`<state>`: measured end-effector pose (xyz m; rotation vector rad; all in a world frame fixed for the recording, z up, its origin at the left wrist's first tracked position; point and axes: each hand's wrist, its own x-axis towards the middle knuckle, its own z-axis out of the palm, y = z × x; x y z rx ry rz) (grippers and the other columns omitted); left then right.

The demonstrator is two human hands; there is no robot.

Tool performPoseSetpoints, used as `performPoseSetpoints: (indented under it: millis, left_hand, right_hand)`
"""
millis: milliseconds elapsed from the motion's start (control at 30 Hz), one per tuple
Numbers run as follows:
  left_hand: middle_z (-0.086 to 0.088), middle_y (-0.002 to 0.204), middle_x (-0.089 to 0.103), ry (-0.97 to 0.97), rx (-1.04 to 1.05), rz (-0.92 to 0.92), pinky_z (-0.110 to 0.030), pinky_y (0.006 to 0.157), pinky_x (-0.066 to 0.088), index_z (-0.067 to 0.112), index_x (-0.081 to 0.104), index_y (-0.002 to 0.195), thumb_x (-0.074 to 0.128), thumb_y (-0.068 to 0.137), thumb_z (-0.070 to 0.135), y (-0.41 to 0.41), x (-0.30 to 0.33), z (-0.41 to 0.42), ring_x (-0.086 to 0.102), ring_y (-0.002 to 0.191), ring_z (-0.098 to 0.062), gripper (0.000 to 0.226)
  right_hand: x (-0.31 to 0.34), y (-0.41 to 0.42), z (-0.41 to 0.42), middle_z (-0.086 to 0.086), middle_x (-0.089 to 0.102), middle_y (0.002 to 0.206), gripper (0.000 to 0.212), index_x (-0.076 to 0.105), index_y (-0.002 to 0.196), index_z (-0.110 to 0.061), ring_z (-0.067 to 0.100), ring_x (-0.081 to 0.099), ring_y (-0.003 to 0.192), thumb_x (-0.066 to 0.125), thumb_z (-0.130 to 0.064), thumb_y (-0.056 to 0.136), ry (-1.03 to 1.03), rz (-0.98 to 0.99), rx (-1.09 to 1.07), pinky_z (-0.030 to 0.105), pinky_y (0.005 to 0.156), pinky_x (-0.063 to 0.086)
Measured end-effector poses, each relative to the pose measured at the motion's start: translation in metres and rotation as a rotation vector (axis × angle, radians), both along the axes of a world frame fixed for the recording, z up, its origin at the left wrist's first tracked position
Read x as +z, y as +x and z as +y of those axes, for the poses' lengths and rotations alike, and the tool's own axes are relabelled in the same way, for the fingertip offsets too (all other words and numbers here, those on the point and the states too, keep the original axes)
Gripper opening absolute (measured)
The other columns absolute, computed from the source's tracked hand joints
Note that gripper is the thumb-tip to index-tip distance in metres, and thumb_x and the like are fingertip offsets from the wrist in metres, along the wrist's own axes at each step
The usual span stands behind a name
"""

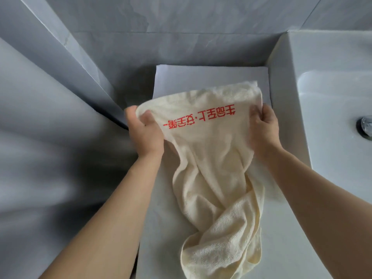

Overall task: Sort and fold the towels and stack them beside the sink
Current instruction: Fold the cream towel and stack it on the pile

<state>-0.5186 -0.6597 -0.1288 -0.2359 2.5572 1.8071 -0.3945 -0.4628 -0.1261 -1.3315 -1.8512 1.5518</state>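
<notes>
the person's left hand [145, 132] sits left of the frame's centre, its fingers curled round the upper left edge of a cream terry-cloth towel with red printed characters [209, 158]; the thumb lies on top of the cloth and the fingers tuck under it. the right hand [263, 127], right of centre, grips the towel's upper right edge in the same way, thumb pressed onto the front face and the other fingers hidden behind the fabric. both hands are closed on the towel, holding its top edge stretched between them.

the towel is pale cream with a looped pile. a line of red characters runs across its upper part, upside down from this view. below the hands the cloth narrows, bunches into folds and trails down to the lower centre of the frame, where its rumpled end lies on the white flat counter surface [201, 77].

the counter runs from the centre to the bottom of the frame. the white ceramic sink basin [326, 93] fills the right side, just beside the counter, with a metal drain fitting [365, 125] at the right edge. grey marbled wall tiles [161, 21] cover the upper and left parts.
</notes>
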Motion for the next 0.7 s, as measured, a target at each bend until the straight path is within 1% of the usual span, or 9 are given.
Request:
performPoseSetpoints:
  millis: [67,133,233,300,400,533,600,633,700]
  left_hand:
    - [0.010,0.096,0.052,-0.092,-0.061,0.088,-0.029,0.073,0.047,0.016,0.043,0.118,0.039,0.101,0.016,-0.025,0.005,0.008,0.056,0.089,-0.016,0.018]
    - [0.007,0.100,0.052,-0.161,-0.107,0.134,-0.032,0.073,0.046,0.015,0.041,0.118,0.039,0.101,0.016,-0.058,0.005,0.023,0.055,0.089,-0.017,0.017]
    - [-0.001,0.110,0.058,-0.212,-0.131,0.161,-0.034,0.081,0.045,0.010,0.049,0.115,0.044,0.101,0.019,-0.110,-0.006,0.055,0.056,0.097,-0.021,0.017]
    - [-0.008,0.115,0.061,-0.252,-0.155,0.173,-0.035,0.088,0.043,0.006,0.054,0.113,0.047,0.101,0.019,-0.141,-0.020,0.083,0.057,0.106,-0.028,0.020]
    - [-0.012,0.119,0.063,-0.447,-0.271,0.168,-0.037,0.087,0.041,0.008,0.057,0.117,0.046,0.101,0.023,-0.159,-0.047,0.108,0.057,0.111,-0.034,0.024]
    - [-0.013,0.115,0.061,-0.720,-0.402,0.381,-0.041,0.076,0.037,0.008,0.057,0.113,0.047,0.101,0.025,-0.152,-0.078,0.106,0.056,0.104,-0.037,0.023]
    - [-0.013,0.111,0.062,-0.724,-0.365,0.414,-0.042,0.074,0.035,0.007,0.057,0.108,0.048,0.101,0.026,-0.151,-0.081,0.107,0.056,0.101,-0.038,0.023]
    - [-0.013,0.108,0.062,-0.724,-0.344,0.416,-0.040,0.072,0.033,0.007,0.057,0.106,0.049,0.101,0.027,-0.151,-0.080,0.108,0.057,0.099,-0.037,0.023]
    - [-0.012,0.104,0.062,-0.712,-0.322,0.424,-0.034,0.068,0.027,0.006,0.057,0.103,0.049,0.101,0.027,-0.152,-0.080,0.108,0.058,0.094,-0.036,0.022]
  right_hand:
    - [0.000,-0.012,0.019,-0.012,0.046,0.066,0.030,0.042,0.070,-0.023,0.004,0.041,0.059,0.044,-0.021,0.099,0.067,-0.028,-0.058,0.018,0.054,0.037]
    - [0.000,-0.029,0.038,-0.011,0.043,0.066,0.029,0.038,0.068,-0.023,0.006,0.038,0.060,0.040,-0.022,0.098,0.109,-0.053,-0.153,0.025,0.059,0.036]
    - [-0.002,-0.058,0.065,-0.007,0.044,0.070,0.023,0.040,0.074,-0.020,0.014,0.041,0.068,0.035,-0.022,0.096,0.239,-0.148,-0.231,0.030,0.067,0.033]
    - [-0.007,-0.081,0.084,0.002,0.054,0.084,0.017,0.047,0.088,-0.014,0.025,0.050,0.084,0.034,-0.021,0.096,0.342,-0.197,-0.236,0.029,0.072,0.034]
    - [-0.021,-0.099,0.100,0.017,0.061,0.113,0.024,0.052,0.106,-0.008,0.036,0.054,0.106,0.034,-0.020,0.097,0.413,-0.321,-0.172,0.034,0.080,0.038]
    - [-0.036,-0.100,0.099,0.019,0.059,0.118,0.015,0.045,0.103,-0.015,0.038,0.054,0.104,0.033,-0.021,0.096,0.421,-0.412,-0.102,0.032,0.074,0.033]
    - [-0.041,-0.095,0.094,0.015,0.053,0.129,0.029,0.043,0.118,-0.016,0.038,0.051,0.111,0.037,-0.018,0.090,0.449,-0.341,-0.074,0.034,0.081,0.037]
    - [-0.042,-0.093,0.088,0.013,0.046,0.136,0.043,0.041,0.127,-0.016,0.036,0.046,0.118,0.040,-0.015,0.085,0.539,-0.295,-0.036,0.035,0.090,0.037]
    - [-0.042,-0.095,0.073,0.013,0.036,0.144,0.060,0.042,0.136,-0.015,0.034,0.035,0.129,0.047,-0.010,0.077,0.844,-0.302,0.069,0.038,0.109,0.026]
